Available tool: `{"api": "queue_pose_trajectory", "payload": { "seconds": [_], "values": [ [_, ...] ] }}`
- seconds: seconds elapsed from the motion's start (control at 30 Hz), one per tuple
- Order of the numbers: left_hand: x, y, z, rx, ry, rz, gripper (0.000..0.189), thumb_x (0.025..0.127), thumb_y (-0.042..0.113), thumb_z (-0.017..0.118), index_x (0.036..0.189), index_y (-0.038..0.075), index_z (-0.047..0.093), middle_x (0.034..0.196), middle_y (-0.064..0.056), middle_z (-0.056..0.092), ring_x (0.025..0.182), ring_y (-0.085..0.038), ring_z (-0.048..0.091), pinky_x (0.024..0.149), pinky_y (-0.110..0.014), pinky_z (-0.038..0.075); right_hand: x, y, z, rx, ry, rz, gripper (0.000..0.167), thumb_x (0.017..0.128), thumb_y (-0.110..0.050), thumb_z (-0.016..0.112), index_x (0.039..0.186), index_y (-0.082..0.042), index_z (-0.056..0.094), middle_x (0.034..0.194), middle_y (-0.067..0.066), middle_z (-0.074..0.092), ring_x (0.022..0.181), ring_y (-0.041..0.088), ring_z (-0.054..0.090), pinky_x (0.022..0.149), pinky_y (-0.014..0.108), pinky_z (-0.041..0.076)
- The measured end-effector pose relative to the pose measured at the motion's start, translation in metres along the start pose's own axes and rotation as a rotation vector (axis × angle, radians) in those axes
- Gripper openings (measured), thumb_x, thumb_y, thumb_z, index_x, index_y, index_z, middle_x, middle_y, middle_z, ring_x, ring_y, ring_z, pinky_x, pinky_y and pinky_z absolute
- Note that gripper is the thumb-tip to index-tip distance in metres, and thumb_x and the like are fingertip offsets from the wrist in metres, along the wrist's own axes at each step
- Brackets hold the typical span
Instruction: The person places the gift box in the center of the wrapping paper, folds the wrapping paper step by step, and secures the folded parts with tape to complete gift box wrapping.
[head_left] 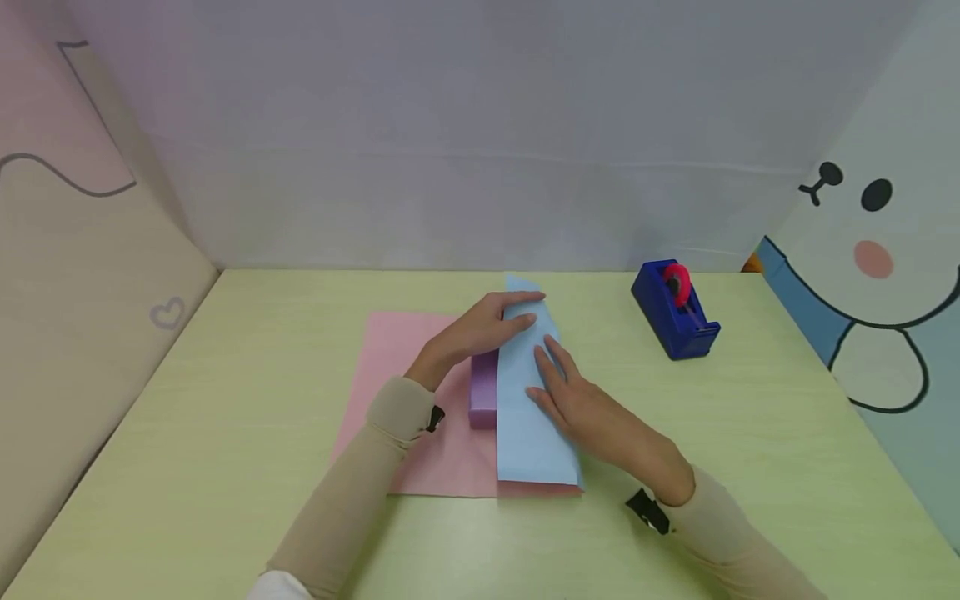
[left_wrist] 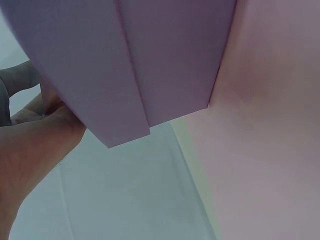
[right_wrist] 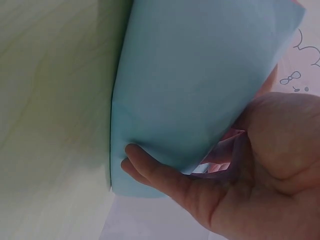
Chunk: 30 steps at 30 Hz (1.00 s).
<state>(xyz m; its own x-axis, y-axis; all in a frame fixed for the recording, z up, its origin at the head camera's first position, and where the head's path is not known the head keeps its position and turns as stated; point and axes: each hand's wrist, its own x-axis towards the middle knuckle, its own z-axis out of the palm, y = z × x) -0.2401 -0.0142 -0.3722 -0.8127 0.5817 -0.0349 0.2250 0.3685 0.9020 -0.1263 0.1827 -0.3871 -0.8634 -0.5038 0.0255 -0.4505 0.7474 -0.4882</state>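
Note:
A sheet of paper, pink on its inner face (head_left: 442, 467) and light blue on its outer face (head_left: 525, 442), lies under a purple box (head_left: 483, 392). Its right part is folded up and over the box, covering the box's right side. My left hand (head_left: 476, 329) reaches across the far end of the box, thumb and fingers extended on the blue flap. From the right, my right hand (head_left: 588, 417) rests outstretched fingers on the blue flap. In the left wrist view the box (left_wrist: 130, 70) shows a long seam. The right wrist view shows fingertips against the blue paper (right_wrist: 190, 75).
A dark blue tape dispenser (head_left: 675, 321) with a red-cored roll stands at the back right of the pale table (head_left: 247, 392). A grey-white curtain (head_left: 480, 192) hangs behind the table, and printed panels stand on both sides.

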Motion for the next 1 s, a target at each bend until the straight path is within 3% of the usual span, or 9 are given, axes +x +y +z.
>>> {"api": "queue_pose_trajectory", "payload": {
  "seconds": [0.17, 0.4, 0.7, 0.8, 1.0],
  "values": [
    [0.0034, -0.0018, 0.0002, 0.041, -0.028, 0.013, 0.047, 0.107, 0.031, 0.056, 0.153, 0.024, 0.051, 0.16, -0.006, 0.041, 0.138, -0.019, 0.048, 0.102, -0.034, 0.051, 0.0008, 0.0014, 0.0, 0.008, -0.011, 0.002, 0.065, 0.112, -0.028, 0.044, 0.159, 0.01, 0.019, 0.167, 0.03, 0.008, 0.145, 0.045, 0.038, 0.111, 0.056, 0.041],
    [0.0082, -0.0044, -0.0021, 0.143, -0.119, 0.071, 0.048, 0.105, 0.032, 0.06, 0.152, 0.024, 0.053, 0.155, -0.004, 0.05, 0.137, -0.015, 0.05, 0.105, -0.032, 0.047, 0.001, 0.0023, 0.0013, 0.003, -0.011, -0.006, 0.065, 0.112, -0.027, 0.044, 0.159, 0.01, 0.018, 0.167, 0.029, 0.007, 0.146, 0.045, 0.036, 0.109, 0.056, 0.043],
    [0.0067, -0.0032, -0.0034, 0.171, -0.195, 0.027, 0.058, 0.102, 0.034, 0.064, 0.156, 0.031, 0.046, 0.16, 0.0, 0.043, 0.148, -0.015, 0.037, 0.118, -0.04, 0.034, 0.0006, 0.0008, -0.0004, -0.004, -0.011, -0.008, 0.064, 0.112, -0.027, 0.043, 0.158, 0.011, 0.019, 0.167, 0.03, 0.008, 0.144, 0.045, 0.039, 0.109, 0.055, 0.043],
    [0.0074, -0.0041, -0.0019, 0.158, -0.169, 0.025, 0.059, 0.104, 0.031, 0.061, 0.159, 0.025, 0.041, 0.162, -0.006, 0.039, 0.146, -0.02, 0.04, 0.115, -0.041, 0.04, 0.0004, 0.0003, -0.0008, 0.001, -0.014, -0.001, 0.064, 0.113, -0.028, 0.043, 0.158, 0.011, 0.02, 0.167, 0.029, 0.008, 0.144, 0.045, 0.039, 0.11, 0.056, 0.042],
    [0.0084, -0.0072, 0.0007, 0.224, 0.011, -0.014, 0.057, 0.109, 0.024, 0.052, 0.162, 0.015, 0.034, 0.165, -0.017, 0.03, 0.15, -0.033, 0.034, 0.115, -0.048, 0.04, -0.0003, -0.0014, -0.0011, 0.008, -0.009, 0.0, 0.064, 0.112, -0.027, 0.043, 0.158, 0.011, 0.021, 0.166, 0.03, 0.01, 0.142, 0.045, 0.041, 0.11, 0.056, 0.042]
  ]
}}
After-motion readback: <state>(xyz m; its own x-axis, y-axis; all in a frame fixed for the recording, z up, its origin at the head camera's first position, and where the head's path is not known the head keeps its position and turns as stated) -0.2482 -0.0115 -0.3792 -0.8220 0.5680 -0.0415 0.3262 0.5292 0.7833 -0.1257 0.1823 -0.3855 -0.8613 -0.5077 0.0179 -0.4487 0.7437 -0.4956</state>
